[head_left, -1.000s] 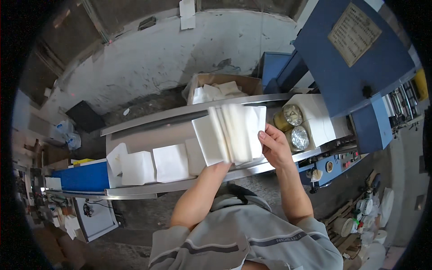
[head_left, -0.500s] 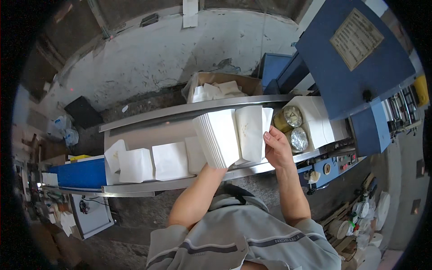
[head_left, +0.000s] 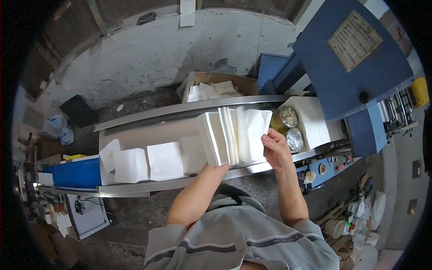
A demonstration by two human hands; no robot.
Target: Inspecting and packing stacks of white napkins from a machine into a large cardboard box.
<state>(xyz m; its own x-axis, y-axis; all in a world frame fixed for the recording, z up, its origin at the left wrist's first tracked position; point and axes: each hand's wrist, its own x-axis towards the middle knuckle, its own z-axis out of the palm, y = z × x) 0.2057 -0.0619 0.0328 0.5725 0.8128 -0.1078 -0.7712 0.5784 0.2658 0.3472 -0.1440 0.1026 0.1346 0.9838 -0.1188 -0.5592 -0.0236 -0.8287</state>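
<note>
Over the steel-edged conveyor I hold up a stack of flat white paper pieces [head_left: 210, 139]; whether they are bags or napkins I cannot tell. My left hand [head_left: 218, 170] is closed on the stack's lower edge, its fingers mostly hidden behind the paper. The pieces are fanned apart, with several edges standing separate in the middle. My right hand [head_left: 278, 150] pinches the right edge of the rightmost piece [head_left: 257, 130] between thumb and fingers. Further left on the conveyor lie more white paper stacks [head_left: 165, 160], side by side.
Two foil-topped round weights or cans [head_left: 294, 139] sit beside white paper [head_left: 313, 119] on the right. A blue machine [head_left: 346, 58] stands at the far right. Behind the conveyor's metal rail [head_left: 189, 109] is a cardboard box [head_left: 246, 85] of loose white paper. A blue belt section [head_left: 74, 173] lies left.
The stack, one block at its left before, is now fanned into separate leaves in the middle. The right hand keeps its pinch at the right edge, and the view has shifted slightly.
</note>
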